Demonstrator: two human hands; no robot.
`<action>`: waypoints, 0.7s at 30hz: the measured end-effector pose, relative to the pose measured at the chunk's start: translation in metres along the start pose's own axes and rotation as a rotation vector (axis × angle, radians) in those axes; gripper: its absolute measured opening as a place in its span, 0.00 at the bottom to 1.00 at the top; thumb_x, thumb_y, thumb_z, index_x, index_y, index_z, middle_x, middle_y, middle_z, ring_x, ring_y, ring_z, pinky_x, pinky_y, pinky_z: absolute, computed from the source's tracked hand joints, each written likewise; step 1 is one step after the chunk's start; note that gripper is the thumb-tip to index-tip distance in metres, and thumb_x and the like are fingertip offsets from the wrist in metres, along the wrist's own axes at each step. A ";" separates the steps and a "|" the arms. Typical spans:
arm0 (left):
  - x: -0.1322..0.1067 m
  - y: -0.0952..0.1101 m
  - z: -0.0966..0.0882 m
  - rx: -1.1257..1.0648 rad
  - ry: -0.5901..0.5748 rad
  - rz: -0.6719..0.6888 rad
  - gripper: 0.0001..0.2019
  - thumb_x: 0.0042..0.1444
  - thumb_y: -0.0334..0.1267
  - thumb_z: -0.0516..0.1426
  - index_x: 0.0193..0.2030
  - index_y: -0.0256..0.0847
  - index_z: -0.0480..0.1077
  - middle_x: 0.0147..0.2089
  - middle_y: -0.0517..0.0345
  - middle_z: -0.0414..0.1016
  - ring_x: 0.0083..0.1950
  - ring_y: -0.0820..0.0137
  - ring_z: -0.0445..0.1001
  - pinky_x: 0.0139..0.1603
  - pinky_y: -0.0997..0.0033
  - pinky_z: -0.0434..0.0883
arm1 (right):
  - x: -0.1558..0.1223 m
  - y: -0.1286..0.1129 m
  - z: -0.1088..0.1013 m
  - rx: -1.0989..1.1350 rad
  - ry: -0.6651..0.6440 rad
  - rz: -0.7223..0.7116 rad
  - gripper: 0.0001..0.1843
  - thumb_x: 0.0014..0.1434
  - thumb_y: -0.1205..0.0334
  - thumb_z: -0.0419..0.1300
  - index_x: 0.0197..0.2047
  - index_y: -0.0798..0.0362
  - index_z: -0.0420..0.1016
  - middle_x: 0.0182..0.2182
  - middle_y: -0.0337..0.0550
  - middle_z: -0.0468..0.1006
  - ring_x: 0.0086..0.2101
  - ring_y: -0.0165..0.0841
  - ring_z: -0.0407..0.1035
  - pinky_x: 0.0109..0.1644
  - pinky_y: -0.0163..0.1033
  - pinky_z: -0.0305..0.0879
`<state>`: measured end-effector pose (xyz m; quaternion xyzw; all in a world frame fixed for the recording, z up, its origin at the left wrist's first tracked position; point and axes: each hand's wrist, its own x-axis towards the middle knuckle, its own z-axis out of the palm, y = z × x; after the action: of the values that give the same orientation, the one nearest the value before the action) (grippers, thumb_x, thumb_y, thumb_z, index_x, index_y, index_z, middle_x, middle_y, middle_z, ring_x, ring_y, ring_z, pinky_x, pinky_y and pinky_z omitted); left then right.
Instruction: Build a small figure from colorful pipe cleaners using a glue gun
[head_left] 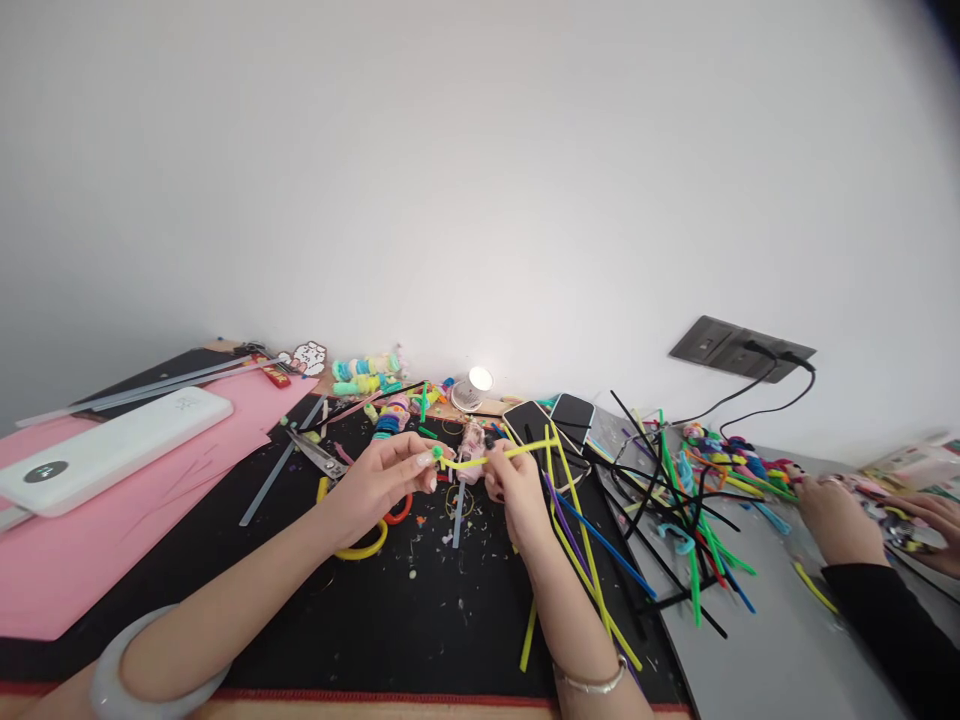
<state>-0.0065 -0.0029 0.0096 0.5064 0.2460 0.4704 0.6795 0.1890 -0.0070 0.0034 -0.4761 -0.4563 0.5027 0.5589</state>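
Now, left hand pinches green fuzz (small), right hand yellow stem.

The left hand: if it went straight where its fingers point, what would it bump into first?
Probably the right hand, farther along the yellow fuzzy stem. The pale pink object shows in that line too, but seems farther back; depth is unclear here.

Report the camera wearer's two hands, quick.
Left hand: closed, pinching a small green piece at one end of a yellow pipe cleaner.
Right hand: closed, holding that yellow pipe cleaner.
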 end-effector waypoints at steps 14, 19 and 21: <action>-0.006 0.009 -0.014 -0.371 -0.276 -0.312 0.09 0.51 0.38 0.65 0.29 0.37 0.69 0.30 0.56 0.77 0.22 0.80 0.69 0.26 0.80 0.69 | 0.016 0.001 -0.026 -0.354 0.337 -0.265 0.15 0.55 0.55 0.53 0.41 0.54 0.69 0.34 0.43 0.73 0.30 0.32 0.65 0.34 0.37 0.63; -0.004 0.010 -0.013 -0.354 -0.188 -0.335 0.11 0.49 0.38 0.66 0.30 0.37 0.69 0.30 0.56 0.78 0.24 0.78 0.71 0.27 0.80 0.69 | 0.014 0.005 -0.026 -0.893 0.226 -0.326 0.19 0.47 0.69 0.52 0.45 0.55 0.71 0.42 0.48 0.73 0.39 0.37 0.67 0.44 0.41 0.64; -0.003 0.011 -0.011 -0.331 -0.150 -0.332 0.12 0.47 0.39 0.67 0.30 0.38 0.68 0.30 0.57 0.78 0.25 0.77 0.72 0.28 0.79 0.70 | 0.011 0.006 -0.025 -1.026 0.159 -0.289 0.20 0.48 0.68 0.53 0.46 0.55 0.71 0.45 0.50 0.73 0.43 0.40 0.68 0.47 0.42 0.62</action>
<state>-0.0211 -0.0002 0.0150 0.3744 0.1944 0.3472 0.8376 0.2135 0.0025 -0.0053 -0.6571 -0.6604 0.0953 0.3507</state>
